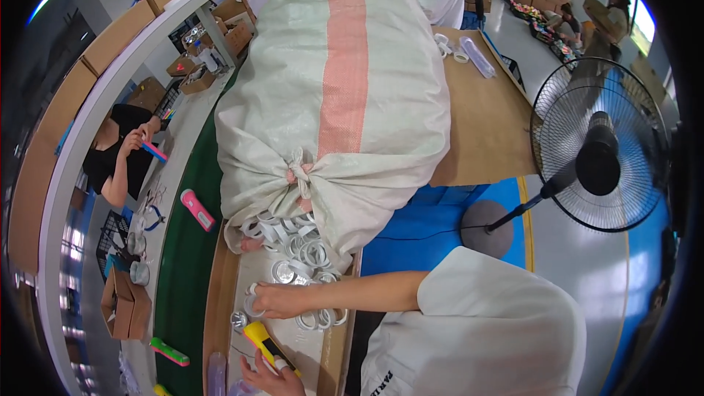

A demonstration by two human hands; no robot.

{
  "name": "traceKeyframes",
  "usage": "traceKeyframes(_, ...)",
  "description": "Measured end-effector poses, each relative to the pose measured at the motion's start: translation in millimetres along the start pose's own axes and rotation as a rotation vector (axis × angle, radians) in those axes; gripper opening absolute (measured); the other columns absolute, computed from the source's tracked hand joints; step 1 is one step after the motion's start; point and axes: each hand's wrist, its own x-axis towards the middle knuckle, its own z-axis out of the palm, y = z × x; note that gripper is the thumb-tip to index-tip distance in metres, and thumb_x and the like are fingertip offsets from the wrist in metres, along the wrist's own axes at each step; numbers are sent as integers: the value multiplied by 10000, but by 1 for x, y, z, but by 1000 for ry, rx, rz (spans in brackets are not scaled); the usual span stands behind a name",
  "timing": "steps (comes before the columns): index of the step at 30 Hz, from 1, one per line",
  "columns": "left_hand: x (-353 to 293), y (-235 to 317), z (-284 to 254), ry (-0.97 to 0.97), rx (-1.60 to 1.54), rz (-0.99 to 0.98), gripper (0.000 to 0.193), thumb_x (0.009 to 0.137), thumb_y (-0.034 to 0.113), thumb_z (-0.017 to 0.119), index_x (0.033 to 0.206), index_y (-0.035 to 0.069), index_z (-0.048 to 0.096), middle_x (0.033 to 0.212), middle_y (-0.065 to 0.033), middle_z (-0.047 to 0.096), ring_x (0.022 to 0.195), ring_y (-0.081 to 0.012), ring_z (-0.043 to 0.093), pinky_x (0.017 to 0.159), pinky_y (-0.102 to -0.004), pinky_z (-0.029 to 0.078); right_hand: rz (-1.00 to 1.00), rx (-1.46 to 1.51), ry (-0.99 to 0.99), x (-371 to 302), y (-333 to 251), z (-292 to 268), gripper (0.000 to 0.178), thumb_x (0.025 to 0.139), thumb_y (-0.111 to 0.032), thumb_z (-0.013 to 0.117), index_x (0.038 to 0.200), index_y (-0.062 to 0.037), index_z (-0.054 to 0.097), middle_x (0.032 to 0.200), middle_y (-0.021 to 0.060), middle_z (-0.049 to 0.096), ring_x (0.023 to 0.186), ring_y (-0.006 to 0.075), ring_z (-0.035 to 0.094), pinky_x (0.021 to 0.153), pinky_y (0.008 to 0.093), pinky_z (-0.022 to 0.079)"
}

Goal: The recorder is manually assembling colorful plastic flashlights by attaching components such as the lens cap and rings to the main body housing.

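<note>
The person's left hand [271, 378], low in the view, grasps a yellow flashlight [259, 337] with a black panel, its fingers around the lower part; the flashlight lies slantwise over a shallow cardboard tray [218, 301], its upper end pointing away from that hand, with a round silvery piece [238, 320] at that end; the right hand [282, 301], reaching in from a white sleeve [469, 286], is just above it, fingertips pinched on a white ring [254, 303].

More loose white rings [304, 249] lie heaped in the tray beside and beyond the right hand; over the tray's far end bulges a large pale sack [286, 81] with a pink stripe and a knotted mouth; left of the tray runs a green belt [183, 257], bearing a pink flashlight [196, 210] and a green flashlight [169, 352]; across the belt, a co-worker [121, 150] in black holds a blue-and-pink object [155, 151] in both hands; a black fan [601, 150] stands at right.
</note>
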Motion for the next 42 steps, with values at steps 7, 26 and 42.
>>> traceKeyframes(7, 63, 20, 31, -191, -1535, -414, 341, 962, 285, 535, 1141, -4, 561, 1081, -90, 619, 943, -145, 600, 798, -263, 489, -138, 187, 123, -12, -47, -18, 297, 761, -115, 675, 1020, -34, 553, 1210, 210, 443, 1093, 407, 440, 919, 430, 412)
traceKeyframes(26, 48, 20, 24, 41, -949, -425, 312, 788, 108, 763, 1034, -7, 610, 904, -6, 546, 783, -87, 508, 681, -216, 437, 642, 1357, -98, -3, -47, -9, 346, 839, -8, 653, 1158, -51, 524, 937, 59, 616, 841, 128, 633, 706, 240, 519)
traceKeyframes(42, 63, 16, 13, 293, -1311, -671, 118, 832, 31, 682, 938, -14, 656, 774, -36, 616, 636, -88, 535, 549, -213, 432, 702, 1389, -6, 0, -45, -5, 329, 826, -58, 703, 1118, -36, 553, 861, 41, 638, 776, 107, 619, 699, 254, 522)
